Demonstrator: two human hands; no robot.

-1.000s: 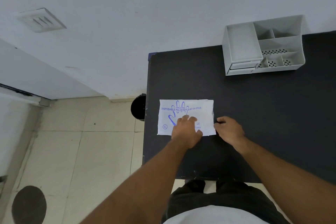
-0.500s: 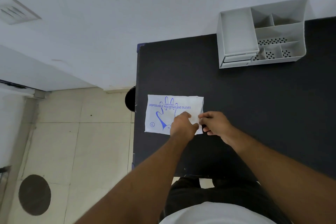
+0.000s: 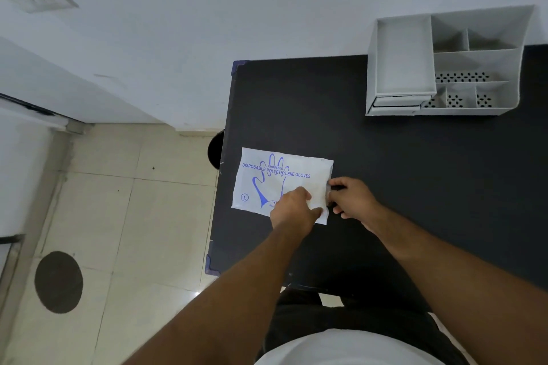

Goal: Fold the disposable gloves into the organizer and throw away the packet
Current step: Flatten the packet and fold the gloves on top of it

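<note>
Left arm: bare forearm reaching in from the near edge, running up and slightly right to the packet
Left hand [image 3: 295, 207]: back of the hand facing up, knuckles raised, fingers bent down onto the near-right part of the packet [image 3: 275, 178], thumb lying along its near edge; it grips the plastic there, with no gap showing between fingers and packet
Right arm: bare forearm coming in from the near right, angled up and left across the table [image 3: 415, 172]
Right hand [image 3: 351, 198]: at the right edge of the packet, wrist turned inward, thumb and curled fingers closed in a pinch on that edge; how much plastic lies between them cannot be told
Hands together: close beside each other, apart by a narrow strip of packet
Packet, place: lying flat on the black table near its left edge, well apart from the organizer [image 3: 444, 62]
Packet, look: white, thin, rectangular, slightly skewed; blue outline of a hand, blue words "DISPOSABLE POLYETHYLENE GLOVES", an "L" in a circle at the near-left corner; right end wrinkled by the hands
Organizer: grey, at the far right of the table against the wall [image 3: 207, 24], one large compartment on the left, smaller ones on the right, some with perforated floors
Floor [image 3: 133, 216]: pale tiles to the left, with a dark round patch [image 3: 58, 281]
</note>
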